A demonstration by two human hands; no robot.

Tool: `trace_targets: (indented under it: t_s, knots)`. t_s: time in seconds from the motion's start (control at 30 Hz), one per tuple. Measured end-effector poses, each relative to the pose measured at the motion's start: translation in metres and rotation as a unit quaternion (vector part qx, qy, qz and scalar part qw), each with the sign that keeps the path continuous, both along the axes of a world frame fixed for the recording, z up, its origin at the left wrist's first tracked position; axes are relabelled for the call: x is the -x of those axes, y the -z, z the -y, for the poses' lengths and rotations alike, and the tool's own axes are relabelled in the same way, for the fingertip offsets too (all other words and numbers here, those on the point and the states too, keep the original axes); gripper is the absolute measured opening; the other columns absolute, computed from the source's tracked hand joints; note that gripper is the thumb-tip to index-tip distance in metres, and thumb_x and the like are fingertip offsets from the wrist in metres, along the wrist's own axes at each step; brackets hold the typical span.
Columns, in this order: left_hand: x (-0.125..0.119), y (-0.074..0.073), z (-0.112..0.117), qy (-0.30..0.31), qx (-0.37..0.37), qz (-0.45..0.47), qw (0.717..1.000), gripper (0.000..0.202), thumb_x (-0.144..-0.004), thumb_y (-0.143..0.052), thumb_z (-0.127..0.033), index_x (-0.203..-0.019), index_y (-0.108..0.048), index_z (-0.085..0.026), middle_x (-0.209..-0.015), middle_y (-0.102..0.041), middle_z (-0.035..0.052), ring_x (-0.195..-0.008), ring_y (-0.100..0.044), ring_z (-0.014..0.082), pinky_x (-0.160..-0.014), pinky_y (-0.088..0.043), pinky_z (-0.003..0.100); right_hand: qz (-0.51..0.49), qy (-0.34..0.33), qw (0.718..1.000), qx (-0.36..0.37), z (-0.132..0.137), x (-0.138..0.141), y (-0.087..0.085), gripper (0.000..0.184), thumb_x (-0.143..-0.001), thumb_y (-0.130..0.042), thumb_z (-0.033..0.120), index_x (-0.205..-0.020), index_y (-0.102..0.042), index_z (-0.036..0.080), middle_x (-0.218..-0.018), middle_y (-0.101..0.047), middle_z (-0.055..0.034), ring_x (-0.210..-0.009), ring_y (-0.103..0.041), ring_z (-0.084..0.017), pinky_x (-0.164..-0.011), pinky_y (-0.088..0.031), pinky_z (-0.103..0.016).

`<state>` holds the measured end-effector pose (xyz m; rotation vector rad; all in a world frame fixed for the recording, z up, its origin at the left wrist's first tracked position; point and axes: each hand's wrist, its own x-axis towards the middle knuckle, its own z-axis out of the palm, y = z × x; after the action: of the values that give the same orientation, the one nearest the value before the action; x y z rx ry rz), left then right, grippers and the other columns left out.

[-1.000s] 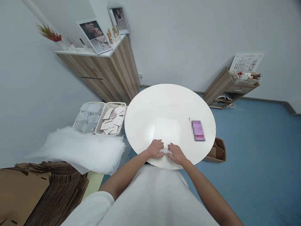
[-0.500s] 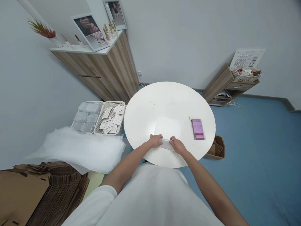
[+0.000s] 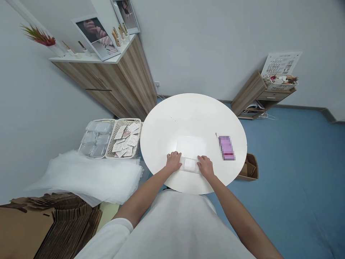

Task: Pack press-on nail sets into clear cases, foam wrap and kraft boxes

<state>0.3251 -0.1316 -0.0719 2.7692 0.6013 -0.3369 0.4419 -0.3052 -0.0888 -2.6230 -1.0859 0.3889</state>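
A thin translucent wrapping sheet (image 3: 191, 144) lies flat on the round white table, its near part folded into a band. Through the band shows a pale rectangular packet (image 3: 190, 164); its contents cannot be made out. My left hand (image 3: 174, 161) grips the left end of the band, fingers over the far edge and thumb nearer me. At the right end, my right hand (image 3: 205, 166) holds the band in the same way. The packet sits between my two hands.
A blurred purple object (image 3: 226, 148) lies at the table's right. Left of the table stand a basket of printed cards (image 3: 126, 138), a basket of clear packs (image 3: 96, 138), stacked translucent sheets (image 3: 91, 176) and flattened cardboard (image 3: 27, 230). A cardboard box (image 3: 249, 167) is on the floor.
The folded band has turned over toward me and lies flatter, with the pale packet now visible in it. My hands have shifted slightly apart, toward its ends.
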Motion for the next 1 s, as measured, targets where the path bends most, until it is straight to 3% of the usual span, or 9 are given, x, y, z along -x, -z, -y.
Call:
trace_targets:
  t_s: [0.07, 0.17, 0.23, 0.33, 0.47, 0.67, 0.83, 1.0]
  knots:
    - [0.003, -0.002, 0.005, 0.028, -0.022, 0.043, 0.998, 0.05, -0.072, -0.046, -0.024, -0.121, -0.036, -0.019, -0.123, -0.041, 0.0117, -0.11, -0.037, 0.0257, -0.09, -0.024, 0.042, 0.041, -0.013, 0.999, -0.013, 0.005, 0.002, -0.004, 0.026, -0.082, -0.038, 0.023, -0.105, -0.049, 0.022, -0.113, -0.049, -0.0109, -0.104, -0.044, -0.024, -0.085, -0.031, -0.039]
    - [0.008, -0.004, 0.014, 0.112, -0.022, 0.086, 0.99, 0.052, -0.075, -0.043, -0.027, -0.125, -0.031, -0.019, -0.132, -0.033, 0.0101, -0.118, -0.029, 0.0245, -0.095, -0.018, 0.04, 0.043, -0.122, 0.991, -0.029, 0.008, 0.007, -0.011, 0.021, -0.08, -0.043, 0.03, -0.097, -0.051, 0.021, -0.118, -0.047, -0.0107, -0.112, -0.038, -0.025, -0.091, -0.027, -0.041]
    - [0.011, -0.004, 0.017, 0.163, -0.013, 0.08, 0.983, 0.055, -0.073, -0.046, -0.035, -0.124, -0.032, -0.019, -0.133, -0.031, 0.0096, -0.121, -0.026, 0.0256, -0.096, -0.016, 0.041, 0.03, -0.196, 0.98, -0.02, 0.008, 0.01, -0.014, 0.029, -0.073, -0.052, 0.038, -0.097, -0.05, 0.021, -0.123, -0.043, -0.0109, -0.115, -0.035, -0.026, -0.092, -0.025, -0.042]
    - [0.013, -0.001, 0.021, 0.183, -0.011, 0.049, 0.982, 0.057, -0.07, -0.049, -0.036, -0.122, -0.034, -0.02, -0.131, -0.034, 0.0099, -0.119, -0.029, 0.0259, -0.095, -0.017, 0.041, 0.012, -0.229, 0.973, 0.012, 0.005, 0.013, -0.013, 0.037, -0.067, -0.06, 0.034, -0.099, -0.047, 0.02, -0.126, -0.04, -0.0123, -0.114, -0.037, -0.027, -0.09, -0.027, -0.042]
    - [0.02, 0.0, 0.024, 0.181, 0.001, 0.058, 0.982, 0.053, -0.072, -0.046, -0.03, -0.122, -0.034, -0.018, -0.128, -0.039, 0.0116, -0.113, -0.036, 0.025, -0.094, -0.019, 0.041, -0.021, -0.214, 0.976, 0.021, 0.005, 0.017, -0.013, 0.031, -0.067, -0.056, 0.024, -0.097, -0.047, 0.02, -0.121, -0.044, -0.0125, -0.106, -0.043, -0.025, -0.085, -0.031, -0.037]
    - [0.038, -0.006, 0.029, 0.192, 0.079, 0.071, 0.976, 0.043, -0.073, -0.043, -0.03, -0.114, -0.043, -0.02, -0.109, -0.052, 0.008, -0.102, -0.044, 0.0232, -0.094, -0.017, 0.044, -0.18, -0.176, 0.968, -0.001, 0.021, 0.024, -0.022, 0.03, -0.067, -0.053, 0.033, -0.094, -0.046, 0.021, -0.092, -0.056, -0.0038, -0.077, -0.051, -0.017, -0.069, -0.037, -0.029]
    - [0.03, -0.008, 0.028, 0.101, 0.109, 0.061, 0.987, 0.028, -0.078, -0.039, -0.034, -0.1, -0.054, -0.027, -0.11, -0.05, 0.0045, -0.107, -0.04, 0.0235, -0.091, -0.021, 0.044, -0.305, -0.087, 0.948, -0.015, 0.022, 0.017, -0.03, 0.024, -0.07, -0.05, 0.037, -0.09, -0.049, 0.023, -0.081, -0.058, 0.0, -0.066, -0.05, -0.014, -0.061, -0.036, -0.026]
    - [0.017, -0.01, 0.015, -0.018, 0.14, 0.061, 0.988, 0.034, -0.082, -0.032, -0.043, -0.104, -0.051, -0.027, -0.106, -0.053, 0.0037, -0.101, -0.046, 0.0206, -0.092, -0.022, 0.042, -0.335, 0.014, 0.94, -0.063, 0.012, 0.003, -0.031, 0.027, -0.074, -0.042, 0.043, -0.081, -0.056, 0.021, -0.079, -0.059, -0.0009, -0.071, -0.051, -0.016, -0.063, -0.037, -0.027]
